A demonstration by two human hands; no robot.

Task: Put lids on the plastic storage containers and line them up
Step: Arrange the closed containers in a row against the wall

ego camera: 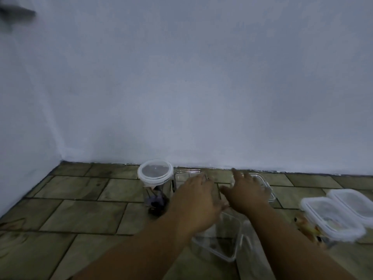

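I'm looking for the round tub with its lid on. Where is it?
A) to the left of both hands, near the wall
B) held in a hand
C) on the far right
A: the round tub stands on the floor, left of the left hand and the right hand, close to the wall.
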